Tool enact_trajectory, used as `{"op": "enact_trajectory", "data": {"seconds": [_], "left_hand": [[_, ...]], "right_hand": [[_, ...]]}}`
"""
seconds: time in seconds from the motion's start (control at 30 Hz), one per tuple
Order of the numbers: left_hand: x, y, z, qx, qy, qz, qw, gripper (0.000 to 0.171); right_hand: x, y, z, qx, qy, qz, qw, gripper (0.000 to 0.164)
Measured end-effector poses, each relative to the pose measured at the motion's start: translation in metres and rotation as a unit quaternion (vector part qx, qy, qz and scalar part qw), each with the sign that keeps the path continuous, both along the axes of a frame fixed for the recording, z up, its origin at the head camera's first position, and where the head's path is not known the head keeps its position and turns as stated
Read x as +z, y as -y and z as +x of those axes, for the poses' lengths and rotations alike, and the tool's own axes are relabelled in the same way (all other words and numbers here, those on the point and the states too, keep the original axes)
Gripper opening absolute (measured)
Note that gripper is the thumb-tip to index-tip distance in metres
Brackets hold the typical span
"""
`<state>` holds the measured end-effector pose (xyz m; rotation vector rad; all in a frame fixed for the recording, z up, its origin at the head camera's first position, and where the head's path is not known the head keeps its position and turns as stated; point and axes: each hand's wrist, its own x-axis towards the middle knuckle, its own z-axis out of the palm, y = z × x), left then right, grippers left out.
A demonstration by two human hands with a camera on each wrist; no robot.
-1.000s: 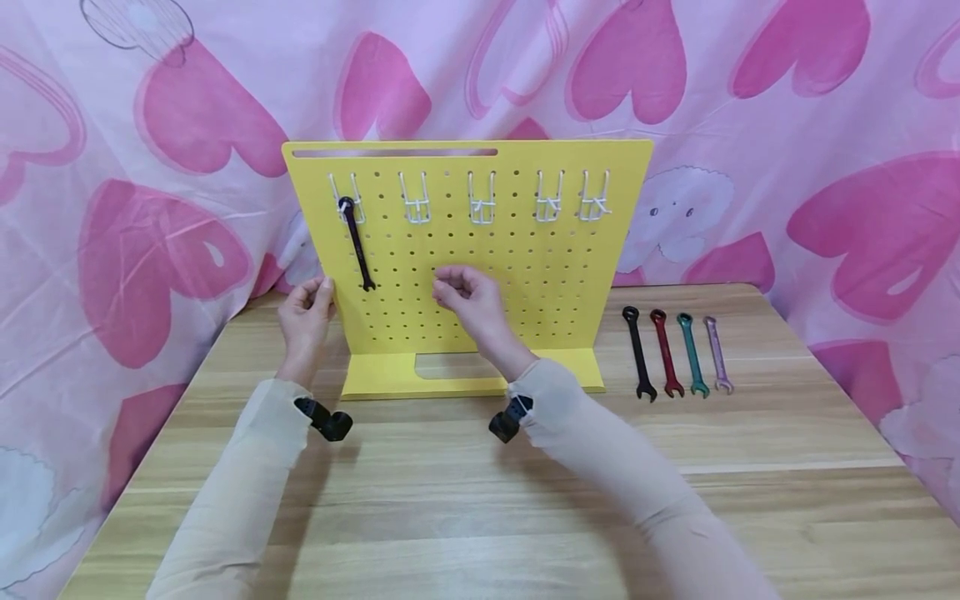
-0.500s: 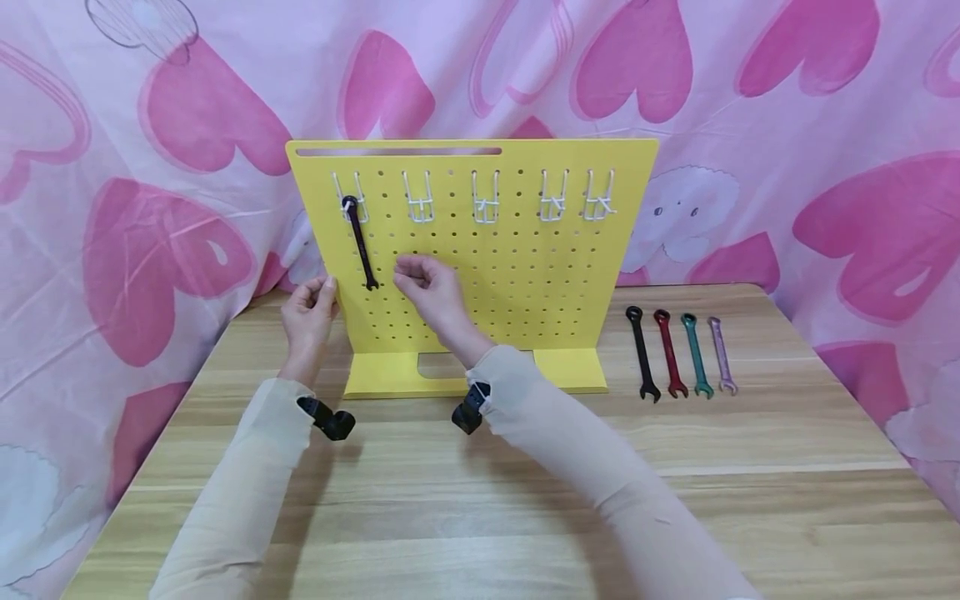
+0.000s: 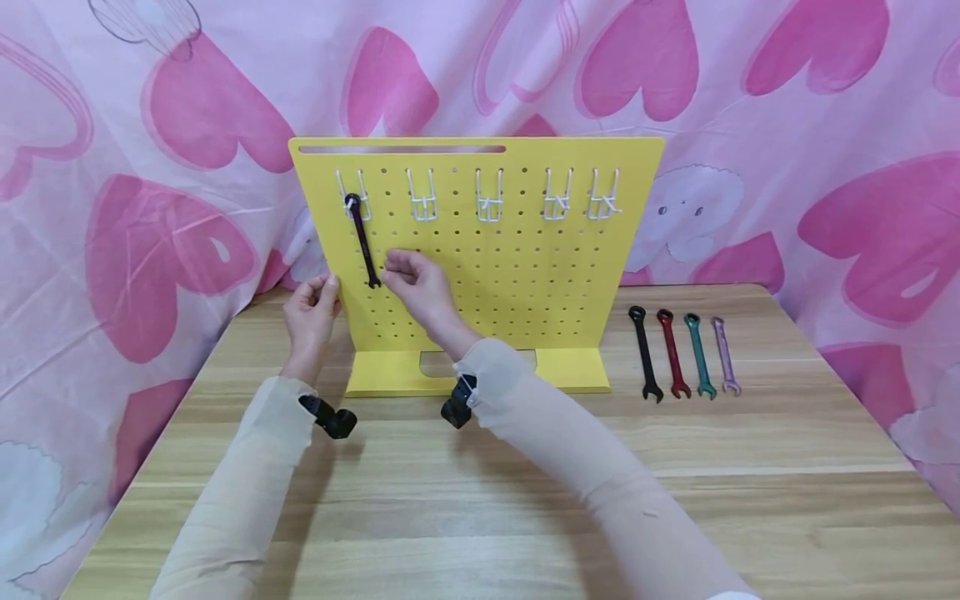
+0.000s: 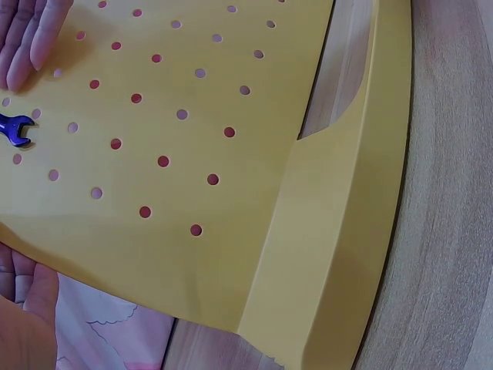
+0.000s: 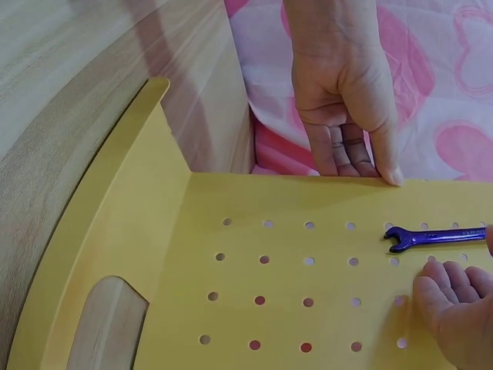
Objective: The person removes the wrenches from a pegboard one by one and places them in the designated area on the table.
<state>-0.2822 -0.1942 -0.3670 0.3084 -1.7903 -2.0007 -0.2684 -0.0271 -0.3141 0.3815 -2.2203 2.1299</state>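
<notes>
A dark purple combination wrench point(image 3: 362, 242) hangs by its ring end on the leftmost white hook of the yellow pegboard point(image 3: 517, 287), open end down. My left hand point(image 3: 310, 312) grips the board's left edge; in the right wrist view its thumb lies on the front and its fingers go behind. My right hand point(image 3: 420, 287) is just right of the wrench's lower shank, fingers relaxed and fingertips close beside it. In the left wrist view only the wrench's open jaw end point(image 4: 15, 129) shows, below the fingers of my right hand point(image 4: 29, 38).
Several white wire hooks point(image 3: 490, 207) line the board's upper part. On the wooden table point(image 3: 420, 517) to the right lie a black wrench point(image 3: 646, 354), a red wrench point(image 3: 673, 354), a green wrench point(image 3: 700, 354) and a pink-purple wrench point(image 3: 725, 354). A pink heart-patterned cloth point(image 3: 450, 67) hangs behind.
My right hand has moved left across the board, from its middle to beside the hanging wrench. My left hand has stayed on the board's edge. The wrench still hangs on its hook.
</notes>
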Motion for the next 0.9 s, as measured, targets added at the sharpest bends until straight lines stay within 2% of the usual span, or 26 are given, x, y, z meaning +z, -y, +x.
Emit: {"op": "enact_trajectory", "data": {"seconds": [0.47,0.6,0.9], "left_hand": [[0.001,0.001,0.0,-0.008,0.011,0.016,0.9998,0.009],[0.0,0.001,-0.001,-0.009,0.004,0.019,0.9998,0.007],[-0.001,0.0,-0.001,-0.009,-0.016,0.02,0.9996,0.006]], "right_hand": [[-0.001,0.015,-0.003,0.01,-0.009,-0.006,1.0,0.033],[-0.002,0.018,-0.003,0.007,-0.005,0.0,1.0,0.033],[-0.003,0.028,-0.003,0.0,0.006,-0.027,1.0,0.03]]}}
